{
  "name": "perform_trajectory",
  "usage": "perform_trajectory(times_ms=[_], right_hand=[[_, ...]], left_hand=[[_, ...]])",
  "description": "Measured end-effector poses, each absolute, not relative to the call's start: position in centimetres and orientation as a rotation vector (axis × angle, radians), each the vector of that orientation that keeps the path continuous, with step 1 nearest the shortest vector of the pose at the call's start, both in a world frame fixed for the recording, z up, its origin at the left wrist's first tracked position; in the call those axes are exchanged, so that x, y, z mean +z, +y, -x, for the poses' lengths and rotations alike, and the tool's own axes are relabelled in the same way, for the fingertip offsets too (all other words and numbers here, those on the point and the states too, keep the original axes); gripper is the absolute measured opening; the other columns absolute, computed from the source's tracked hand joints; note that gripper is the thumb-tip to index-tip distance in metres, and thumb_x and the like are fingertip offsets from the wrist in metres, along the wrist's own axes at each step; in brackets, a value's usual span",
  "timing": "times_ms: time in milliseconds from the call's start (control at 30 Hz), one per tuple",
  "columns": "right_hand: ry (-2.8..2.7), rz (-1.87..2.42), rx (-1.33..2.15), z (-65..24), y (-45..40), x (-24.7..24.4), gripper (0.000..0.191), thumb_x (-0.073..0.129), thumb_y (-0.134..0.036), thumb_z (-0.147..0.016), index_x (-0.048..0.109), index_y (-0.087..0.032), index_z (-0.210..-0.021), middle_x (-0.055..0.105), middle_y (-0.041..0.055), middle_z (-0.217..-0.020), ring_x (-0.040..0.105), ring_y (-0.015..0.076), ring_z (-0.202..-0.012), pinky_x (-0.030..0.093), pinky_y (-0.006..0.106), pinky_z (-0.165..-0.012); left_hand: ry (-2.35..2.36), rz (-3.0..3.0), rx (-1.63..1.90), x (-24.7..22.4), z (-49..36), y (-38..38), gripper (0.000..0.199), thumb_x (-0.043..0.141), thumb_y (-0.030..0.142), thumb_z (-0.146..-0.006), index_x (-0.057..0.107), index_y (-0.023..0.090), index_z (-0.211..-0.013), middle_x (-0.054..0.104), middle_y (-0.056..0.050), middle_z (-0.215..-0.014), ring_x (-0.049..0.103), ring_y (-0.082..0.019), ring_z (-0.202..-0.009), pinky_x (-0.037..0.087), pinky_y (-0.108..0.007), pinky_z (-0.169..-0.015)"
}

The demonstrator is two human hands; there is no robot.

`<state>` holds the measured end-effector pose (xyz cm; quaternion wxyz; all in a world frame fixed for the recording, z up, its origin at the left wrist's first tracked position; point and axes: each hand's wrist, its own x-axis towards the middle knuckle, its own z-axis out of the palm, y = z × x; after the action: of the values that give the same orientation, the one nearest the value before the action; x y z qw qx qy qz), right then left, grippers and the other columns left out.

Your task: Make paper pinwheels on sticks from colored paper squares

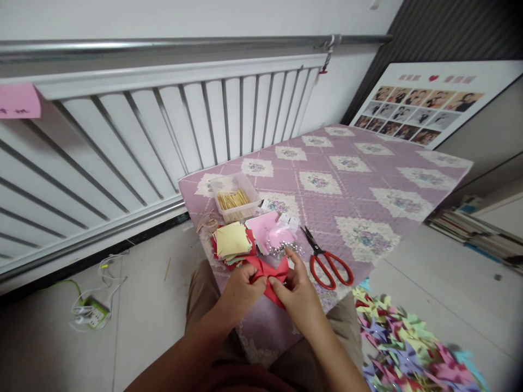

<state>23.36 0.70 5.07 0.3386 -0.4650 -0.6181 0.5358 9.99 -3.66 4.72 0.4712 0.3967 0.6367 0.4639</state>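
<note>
A red paper pinwheel (267, 268), its corners folded inward, is held between both hands over the near end of the table. My left hand (244, 286) pinches its left side. Thumb and fingers of my right hand (296, 286) grip it near the centre and right; one finger stretches up toward a heap of small silvery pins (284, 249). Just beyond the pinwheel lie a stack of yellow and red paper squares (232, 239) and some pink paper (261, 224). Red-handled scissors (324, 260) rest to the right of my right hand, blades pointing away.
A clear plastic box (235, 198) of thin wooden sticks stands behind the paper stack on the flowered tablecloth (347, 190). Many coloured pinwheels (412, 343) lie on the floor at right. A white radiator (183, 120) runs along the wall; a power strip (95, 313) sits at left.
</note>
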Motion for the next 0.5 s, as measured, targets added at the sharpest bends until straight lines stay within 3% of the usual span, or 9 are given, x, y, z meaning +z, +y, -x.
perform_trajectory(times_ms=[133,500], right_hand=[[-1.509,1.153,1.516,-23.1,0.8,5.3,0.078,0.063,-0.03,-0.074,0.029,-0.015,-0.143,0.045,-0.0115,-0.054,0.042,0.0114,-0.044,0.034,0.021,-0.042],[-1.6,1.154,1.505,-23.3,1.1,4.4,0.079,0.061,-0.023,-0.077,0.024,-0.015,-0.146,0.045,-0.008,-0.064,0.043,0.0121,-0.054,0.04,0.024,-0.053]], left_hand=[[1.555,-0.957,1.125,4.6,-10.0,-3.7,0.008,0.056,0.023,-0.07,0.052,0.018,-0.065,0.043,0.005,-0.057,0.036,-0.011,-0.055,0.03,-0.024,-0.053],[1.317,-0.758,1.113,3.1,-9.1,-3.9,0.009,0.056,0.027,-0.071,0.058,0.019,-0.072,0.045,0.004,-0.058,0.035,-0.01,-0.051,0.029,-0.025,-0.052]])
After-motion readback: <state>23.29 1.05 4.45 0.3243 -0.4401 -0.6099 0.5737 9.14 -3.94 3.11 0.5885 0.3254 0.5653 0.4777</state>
